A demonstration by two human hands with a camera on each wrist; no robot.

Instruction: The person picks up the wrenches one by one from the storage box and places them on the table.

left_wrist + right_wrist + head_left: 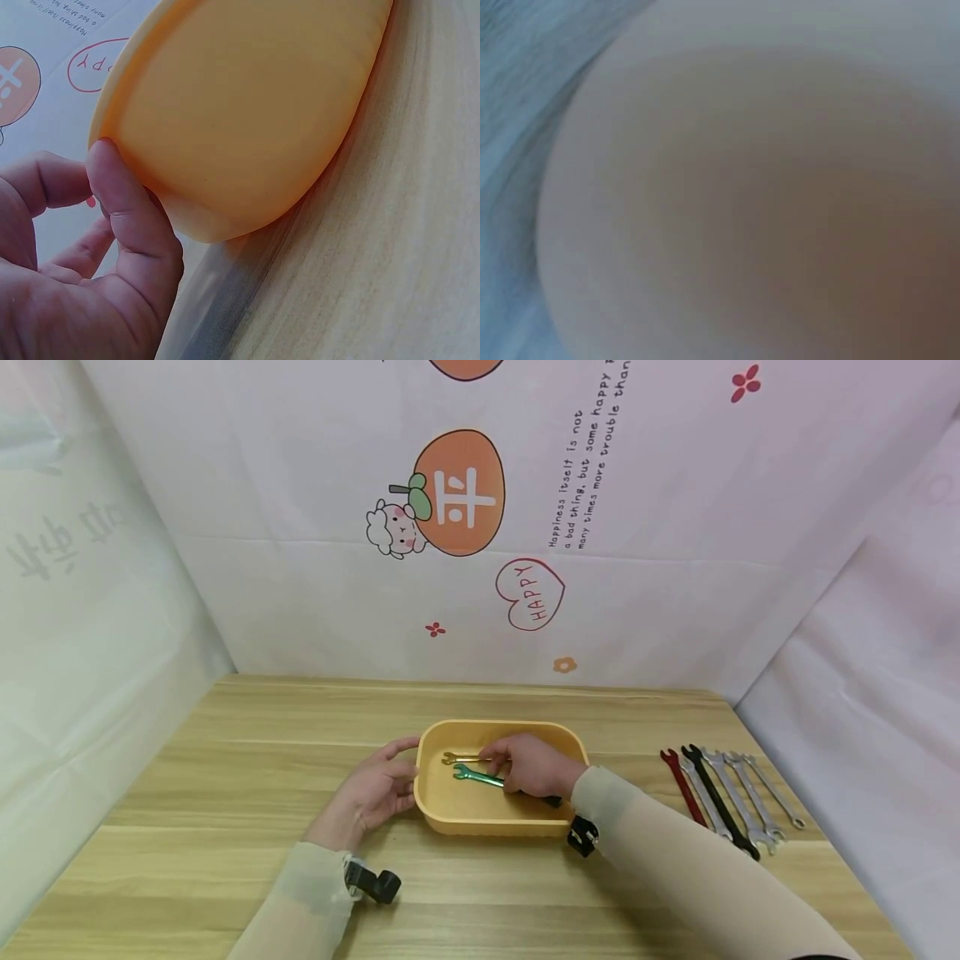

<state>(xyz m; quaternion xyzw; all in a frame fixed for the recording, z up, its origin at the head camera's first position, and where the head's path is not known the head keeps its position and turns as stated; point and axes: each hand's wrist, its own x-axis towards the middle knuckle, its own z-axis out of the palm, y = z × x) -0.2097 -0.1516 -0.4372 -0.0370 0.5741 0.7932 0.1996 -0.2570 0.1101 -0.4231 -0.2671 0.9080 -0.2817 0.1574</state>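
Note:
A yellow plastic tub [491,828] stands on the wooden table. Inside it lie a gold wrench [459,758] and a green wrench [478,777]. My right hand [536,766] reaches into the tub and pinches the green wrench by its shank; the hand hides part of both tools. A dark end shows beyond the palm, in line with the green wrench. At the tub's left end, my left hand [375,789] touches the outer wall near the rim. The left wrist view has its thumb [127,202] against the tub. The right wrist view is blurred.
To the right of the tub lies a row of wrenches: a red wrench [684,787], a black wrench [720,797] and several silver wrenches [750,797]. White printed cloth [330,610] hangs behind the table, with more cloth at both sides.

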